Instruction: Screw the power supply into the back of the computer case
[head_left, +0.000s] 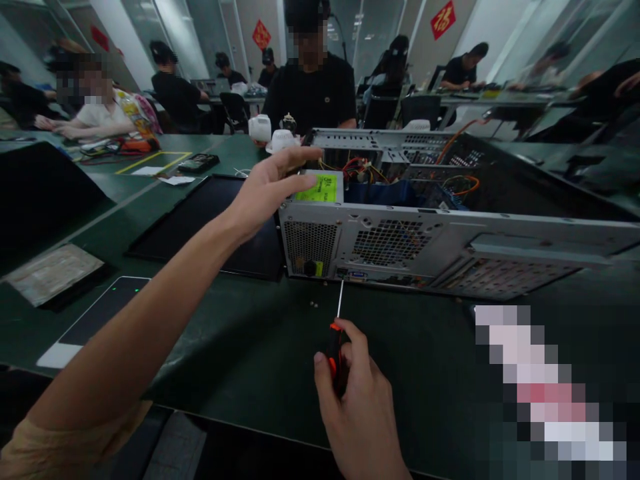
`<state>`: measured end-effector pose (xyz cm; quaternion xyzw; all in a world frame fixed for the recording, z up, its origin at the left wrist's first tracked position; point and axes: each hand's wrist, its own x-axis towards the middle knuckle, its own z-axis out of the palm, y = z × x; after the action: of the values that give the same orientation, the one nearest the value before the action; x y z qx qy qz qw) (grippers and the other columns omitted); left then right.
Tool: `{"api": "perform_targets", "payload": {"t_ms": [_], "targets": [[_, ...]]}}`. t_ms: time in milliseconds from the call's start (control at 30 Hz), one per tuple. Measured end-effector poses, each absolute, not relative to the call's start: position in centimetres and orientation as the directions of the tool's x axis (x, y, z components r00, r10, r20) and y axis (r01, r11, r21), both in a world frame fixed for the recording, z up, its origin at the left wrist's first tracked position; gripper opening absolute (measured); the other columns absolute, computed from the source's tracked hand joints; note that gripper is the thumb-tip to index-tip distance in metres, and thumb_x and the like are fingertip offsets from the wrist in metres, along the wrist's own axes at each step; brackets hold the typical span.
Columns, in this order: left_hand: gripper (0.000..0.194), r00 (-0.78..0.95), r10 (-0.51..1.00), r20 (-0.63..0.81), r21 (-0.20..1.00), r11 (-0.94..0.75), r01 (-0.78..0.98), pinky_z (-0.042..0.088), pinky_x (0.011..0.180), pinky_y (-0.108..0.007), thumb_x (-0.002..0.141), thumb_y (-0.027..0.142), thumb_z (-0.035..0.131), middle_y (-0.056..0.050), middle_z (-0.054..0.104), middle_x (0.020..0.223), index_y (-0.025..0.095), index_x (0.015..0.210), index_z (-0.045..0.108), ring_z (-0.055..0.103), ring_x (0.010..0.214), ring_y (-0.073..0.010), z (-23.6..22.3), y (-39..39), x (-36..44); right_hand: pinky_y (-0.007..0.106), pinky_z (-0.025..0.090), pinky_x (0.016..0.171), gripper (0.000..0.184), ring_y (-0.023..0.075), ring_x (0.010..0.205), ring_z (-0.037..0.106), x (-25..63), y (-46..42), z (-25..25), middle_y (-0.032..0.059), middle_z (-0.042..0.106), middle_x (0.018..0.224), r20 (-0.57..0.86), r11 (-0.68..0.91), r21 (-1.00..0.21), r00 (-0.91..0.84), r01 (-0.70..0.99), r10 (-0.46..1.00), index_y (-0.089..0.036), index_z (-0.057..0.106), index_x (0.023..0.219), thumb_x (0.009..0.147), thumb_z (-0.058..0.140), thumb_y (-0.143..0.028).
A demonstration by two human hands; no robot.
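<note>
An opened desktop computer case (450,230) lies on its side, its rear panel facing me and its wired insides showing. My left hand (280,177) rests with outstretched fingers on the top corner of the case, over the power supply (323,188) with its yellow-green label. In my right hand (363,393) is a screwdriver (335,357) with a black and orange handle. Its shaft points at the panel's lower edge, close to the ports; I cannot tell whether the tip touches. Small screws (313,305) lie on the table left of the shaft.
A black side panel (210,227) lies left of the case. Nearer left are a white-framed dark device (100,320) and a flat metallic box (55,273). A hard drive (199,162) and tangled cables (125,148) lie farther back. A person (313,93) sits opposite.
</note>
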<state>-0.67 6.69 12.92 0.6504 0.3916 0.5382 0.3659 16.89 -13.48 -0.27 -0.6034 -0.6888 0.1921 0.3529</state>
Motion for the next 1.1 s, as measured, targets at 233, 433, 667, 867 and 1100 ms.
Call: {"api": "perform_targets", "payload": {"t_ms": [233,433,667,867,1100], "targets": [[0.020,-0.072,0.968,0.239,0.909,-0.249,-0.334,0.060,0.085,-0.028,0.091,0.021,0.056,-0.004,0.075,0.115,0.024,0.100,0.074,0.068,0.117,-0.0224,11.4,2.3,-4.3,0.035,0.051,0.065,0.028,0.0250,0.072,0.072,16.7,-13.4,-0.2,0.0035,0.072,0.083,0.296,0.213,-0.615,-0.028,0.759,0.955,-0.023,0.056,0.126,0.098,0.052,-0.029],[0.025,0.602,0.793,0.095,0.940,0.127,-0.316,0.058,0.072,-0.029,0.073,0.039,0.082,-0.007,0.068,0.085,0.018,0.085,0.079,0.063,0.078,-0.0192,8.0,1.9,-9.3,0.039,0.052,0.071,0.030,0.0259,0.076,0.074,16.6,-13.4,0.0,0.0049,0.075,0.090,0.296,0.240,-0.603,-0.067,0.761,0.953,-0.022,0.060,0.126,0.097,0.053,-0.025],[0.053,0.883,0.315,-0.348,0.934,0.036,0.355,0.052,0.082,-0.026,0.078,0.029,0.090,-0.003,0.069,0.101,0.024,0.128,0.073,0.065,0.094,-0.0185,6.2,2.7,-7.9,0.033,0.053,0.065,0.033,0.0227,0.078,0.072,16.8,-13.9,0.2,0.0049,0.076,0.099,0.322,0.230,-0.699,0.012,0.677,0.947,-0.025,0.059,0.132,0.100,0.054,-0.031],[0.049,0.786,0.518,-0.338,0.884,-0.112,0.454,0.037,0.057,-0.020,0.076,0.031,0.091,0.008,0.046,0.073,0.017,0.118,0.069,0.044,0.064,-0.0091,4.6,2.9,-3.7,0.026,0.047,0.054,0.036,0.0144,0.063,0.061,17.1,-14.2,0.0,0.0041,0.072,0.104,0.345,0.218,-0.775,0.109,0.593,0.932,-0.027,0.053,0.140,0.105,0.052,-0.036],[0.048,0.747,0.625,-0.226,0.876,-0.206,0.437,0.030,0.053,-0.022,0.088,0.043,0.081,0.009,0.043,0.070,0.013,0.123,0.070,0.037,0.055,-0.0072,3.1,2.6,-2.7,0.027,0.047,0.055,0.037,0.0148,0.061,0.057,17.0,-14.1,0.1,0.0006,0.067,0.090,0.252,0.173,-0.798,0.058,0.578,0.966,-0.028,0.054,0.140,0.105,0.053,-0.038]]}}
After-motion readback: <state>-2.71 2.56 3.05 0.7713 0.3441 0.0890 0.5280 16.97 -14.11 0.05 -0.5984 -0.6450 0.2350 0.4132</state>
